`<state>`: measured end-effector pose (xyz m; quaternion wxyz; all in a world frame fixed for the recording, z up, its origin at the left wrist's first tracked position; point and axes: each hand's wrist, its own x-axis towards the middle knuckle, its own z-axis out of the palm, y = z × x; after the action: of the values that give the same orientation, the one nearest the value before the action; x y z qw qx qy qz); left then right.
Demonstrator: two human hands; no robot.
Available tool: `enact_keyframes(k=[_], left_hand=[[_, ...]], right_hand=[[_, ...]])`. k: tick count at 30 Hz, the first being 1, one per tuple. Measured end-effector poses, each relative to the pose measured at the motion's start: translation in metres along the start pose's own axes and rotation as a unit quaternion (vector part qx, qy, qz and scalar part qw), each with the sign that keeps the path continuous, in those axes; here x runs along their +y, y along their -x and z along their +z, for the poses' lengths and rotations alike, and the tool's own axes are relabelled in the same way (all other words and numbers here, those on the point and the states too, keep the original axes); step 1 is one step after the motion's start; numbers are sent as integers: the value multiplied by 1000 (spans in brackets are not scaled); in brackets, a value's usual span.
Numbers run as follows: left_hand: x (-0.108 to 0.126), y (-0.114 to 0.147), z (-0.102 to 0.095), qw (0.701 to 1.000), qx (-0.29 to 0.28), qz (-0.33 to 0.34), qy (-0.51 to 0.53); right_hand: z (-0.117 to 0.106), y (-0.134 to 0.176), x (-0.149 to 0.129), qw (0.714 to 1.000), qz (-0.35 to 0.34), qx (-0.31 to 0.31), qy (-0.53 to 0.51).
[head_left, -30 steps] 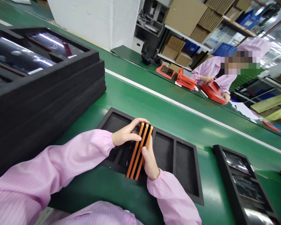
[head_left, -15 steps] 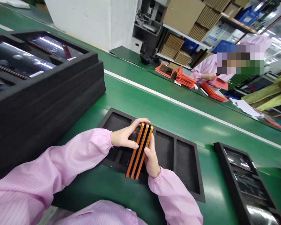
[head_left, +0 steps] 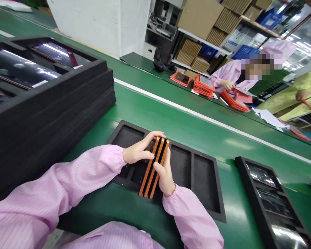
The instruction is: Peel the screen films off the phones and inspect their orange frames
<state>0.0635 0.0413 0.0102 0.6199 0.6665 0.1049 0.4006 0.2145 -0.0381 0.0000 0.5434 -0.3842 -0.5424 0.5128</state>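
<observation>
Three slim phones with orange metal edges (head_left: 153, 169) are held side by side on edge, narrow dark gaps showing between them. Around their left side and top end is my left hand (head_left: 138, 151), its thumb near the leftmost one. My right hand (head_left: 166, 174) grips them from the right, with its thumb laid over the edges. Below both hands lies a black foam tray (head_left: 192, 173) with recessed compartments; those visible on the right hold nothing. My hands and the phones hide its middle.
To the left rises a tall stack of black foam trays (head_left: 54, 100), glossy dark-screened devices in the top one. Another tray (head_left: 269, 221) with similar devices lies right. Across the green bench (head_left: 150, 107), a person in pink (head_left: 226, 84) handles red-orange pouches (head_left: 203, 86).
My right thumb has shifted left across the phones' edges. The phones stay almost in place in both hands. Across the bench, the co-worker's hands and pouch have moved slightly.
</observation>
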Motion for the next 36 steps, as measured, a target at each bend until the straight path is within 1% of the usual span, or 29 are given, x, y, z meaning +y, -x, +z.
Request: enact_keyframes(k=[4,7,10,13,16,20,23,28,32,36], left_hand=[[4,-1,5,999,32,-17,-23],[6,-1,7,997,35,7,-62],[7,-2,9,996,42,32,-72],[9,-2,11,996,60,27,-67],[10,-1,11,995,68,28,-70],[8,-1,7,993,40,54,-98],[6,-1,4,990,19,69,-118],[8,-1,4,987,17,86,-138],[12,-1,6,983,10,109,-148],[13,0,8,984,17,103,-148]], right_hand=[[0,-3,-2,1000,-5,-5,-3],[-1,-6,-7,1000,2,-2,-2],[1,-11,-10,999,22,22,-15],[4,-13,-12,999,23,36,-17],[3,-13,-11,1000,11,27,-9],[0,-11,-6,1000,8,7,0],[-2,-9,-3,1000,11,13,17],[-3,-6,-3,1000,11,4,13],[-4,-4,-6,1000,-19,-17,0],[-2,-4,-9,999,-25,-17,-21]])
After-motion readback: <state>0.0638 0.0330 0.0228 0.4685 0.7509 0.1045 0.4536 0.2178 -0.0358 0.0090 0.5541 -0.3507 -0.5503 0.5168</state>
